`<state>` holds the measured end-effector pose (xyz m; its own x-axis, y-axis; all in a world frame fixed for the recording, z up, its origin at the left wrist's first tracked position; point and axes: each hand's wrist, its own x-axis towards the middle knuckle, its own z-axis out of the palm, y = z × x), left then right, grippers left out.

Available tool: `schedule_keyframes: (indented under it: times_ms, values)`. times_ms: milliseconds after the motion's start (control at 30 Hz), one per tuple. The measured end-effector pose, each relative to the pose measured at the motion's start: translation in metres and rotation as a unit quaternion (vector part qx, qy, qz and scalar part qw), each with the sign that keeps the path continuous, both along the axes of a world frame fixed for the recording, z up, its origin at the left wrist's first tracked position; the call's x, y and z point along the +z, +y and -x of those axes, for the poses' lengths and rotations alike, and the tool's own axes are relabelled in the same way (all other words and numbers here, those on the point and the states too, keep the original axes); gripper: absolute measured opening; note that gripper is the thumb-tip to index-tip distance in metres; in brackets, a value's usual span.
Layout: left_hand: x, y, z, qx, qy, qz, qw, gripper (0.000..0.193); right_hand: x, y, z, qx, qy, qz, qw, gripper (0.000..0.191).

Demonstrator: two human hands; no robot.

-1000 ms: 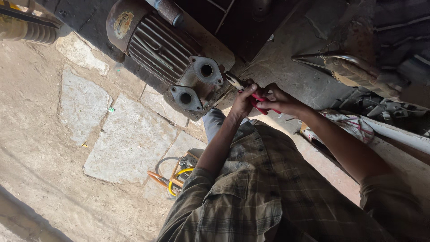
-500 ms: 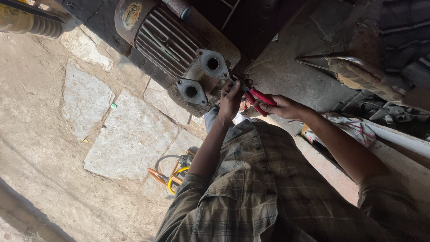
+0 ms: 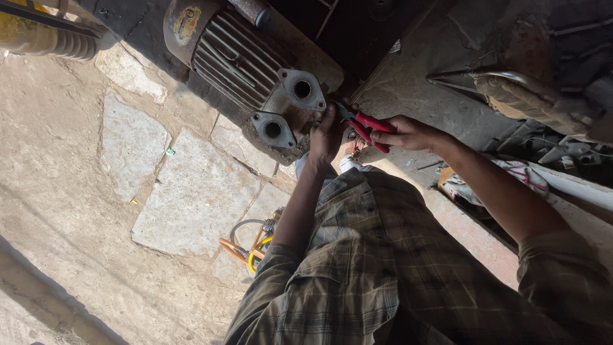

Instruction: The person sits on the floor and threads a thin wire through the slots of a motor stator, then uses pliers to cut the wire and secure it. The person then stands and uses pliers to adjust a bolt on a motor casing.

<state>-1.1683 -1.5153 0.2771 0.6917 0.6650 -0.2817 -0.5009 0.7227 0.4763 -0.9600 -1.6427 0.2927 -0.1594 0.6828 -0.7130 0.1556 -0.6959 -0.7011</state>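
Red-handled pliers (image 3: 365, 124) sit clamped in my R hand (image 3: 408, 133), tips against the finned metal pump (image 3: 255, 70) on the stone floor (image 3: 185, 198); L hand (image 3: 325, 135) presses the pump's end w/ fingers curled, can't tell if gripping anything; orange/yellow hoses (image 3: 249, 246) lie near my knee.

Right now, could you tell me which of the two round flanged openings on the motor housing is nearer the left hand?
The upper flanged opening, just left of the left hand. The lower flanged opening sits farther left along the ribbed motor housing.
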Motion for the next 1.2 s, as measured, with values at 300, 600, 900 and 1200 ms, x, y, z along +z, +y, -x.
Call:
schedule_keyframes:
  times_ms: [300, 600, 900, 1200]
  values:
    - [0.001, 0.003, -0.007, -0.003, 0.048, 0.002, 0.999, 0.026, -0.008, -0.002, -0.004, -0.059, 0.149, 0.003, 0.987, 0.026]
    - [0.0, 0.002, -0.001, -0.014, 0.114, -0.013, 0.993, 0.031, -0.01, 0.003, -0.002, -0.055, 0.217, 0.002, 0.975, 0.028]
    - [0.004, 0.0, -0.013, 0.031, 0.165, -0.024, 0.985, 0.029, 0.0, 0.014, -0.001, -0.06, 0.302, 0.035, 0.951, 0.05]
    - [0.002, 0.0, -0.005, 0.031, 0.16, -0.015, 0.987, 0.025, -0.014, 0.005, -0.014, -0.015, 0.28, 0.002, 0.96, 0.038]
